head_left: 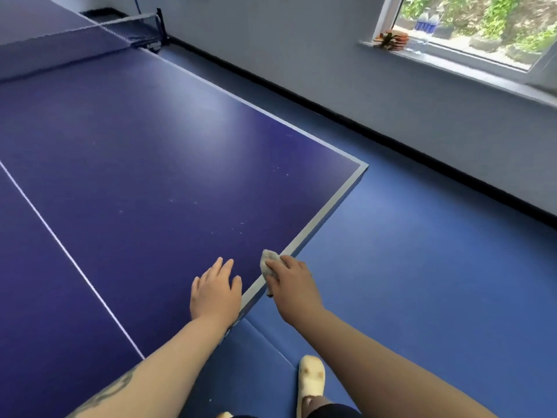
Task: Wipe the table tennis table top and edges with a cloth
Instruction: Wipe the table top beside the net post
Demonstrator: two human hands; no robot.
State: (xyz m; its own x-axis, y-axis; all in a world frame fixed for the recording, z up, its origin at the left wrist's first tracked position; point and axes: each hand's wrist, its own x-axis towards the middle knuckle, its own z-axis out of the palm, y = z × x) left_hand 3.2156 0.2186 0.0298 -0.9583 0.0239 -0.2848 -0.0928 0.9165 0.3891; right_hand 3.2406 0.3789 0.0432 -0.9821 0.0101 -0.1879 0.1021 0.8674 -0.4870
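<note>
The right hand point(291, 279) grips a small pale cloth point(269, 262), its fingers curled round it, and presses it against the near end edge of the blue bench point(135, 140), a little way in from the right corner point(363, 167). The cloth lies partly on the top and partly folded down over the grey rim point(325, 212). The left hand point(215, 292) rests flat on the top just beside that edge, fingers straight and slightly spread, holding nothing; it is near the cloth but apart from it. White specks point(241, 224) dot the surface between the hands and the corner. A white centre line point(69, 257) runs down the top on the left, and the net point(75, 34) stands across the far end. Along the end edge and the right side lies open blue floor point(407, 267), reaching to the wall with its dark skirting point(391, 137). A foot in a light shoe point(312, 378) stands on the floor below the right arm.
</note>
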